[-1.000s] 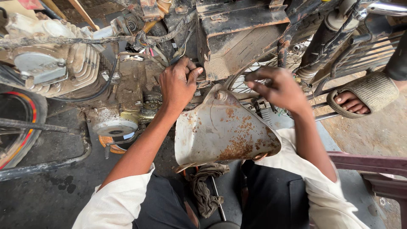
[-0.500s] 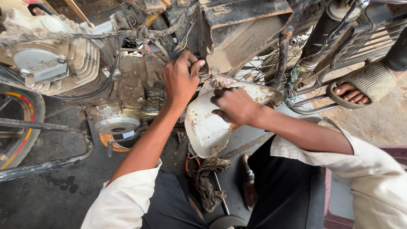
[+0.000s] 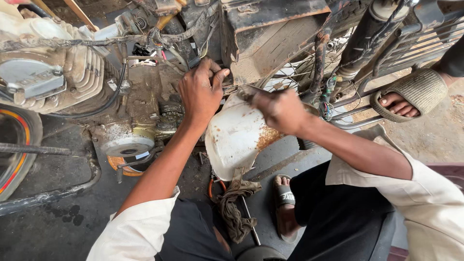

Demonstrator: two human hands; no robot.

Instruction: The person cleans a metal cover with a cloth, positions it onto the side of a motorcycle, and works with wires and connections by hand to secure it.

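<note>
- Two bare hands work at the stripped motorcycle frame; since half a second ago the camera view sits closer, and both have barely shifted.
- Left hand point(image 3: 202, 93): fingers curled together, pressed against the dark greasy frame bracket point(image 3: 270, 46).
- White rusty curved metal cover point(image 3: 237, 137): below the bracket, between both hands.
- Right hand point(image 3: 278, 110): clamped on the cover's top edge.
- Woven sandal point(image 3: 418, 92): another person's foot, far right.
</note>
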